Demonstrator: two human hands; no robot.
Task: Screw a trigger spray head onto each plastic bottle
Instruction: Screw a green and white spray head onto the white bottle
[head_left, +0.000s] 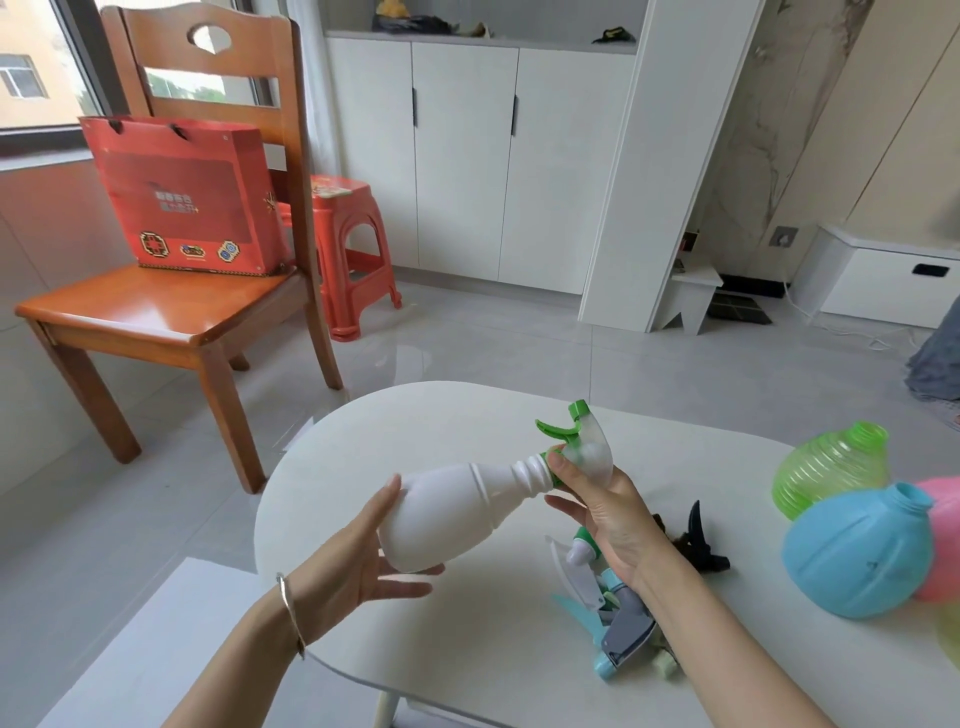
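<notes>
A white plastic bottle (447, 512) is held tilted above the white table (467, 639), neck pointing up and right. My left hand (363, 556) cups its base. A green and clear trigger spray head (582, 447) sits on the bottle's neck, and my right hand (608, 514) grips it at the green collar. Loose spray heads lie on the table under my right forearm: a white and green one (579, 553), a blue and grey one (621, 636) and a black one (701, 540). Bare bottles stand at the right: green (831, 470), blue (857, 556), pink (943, 545).
A wooden chair (156, 306) with a red gift bag (187, 197) stands left of the table, a red plastic stool (348, 249) behind it. White cabinets (467, 156) line the back wall. A person's clothing (935, 358) shows at the right edge.
</notes>
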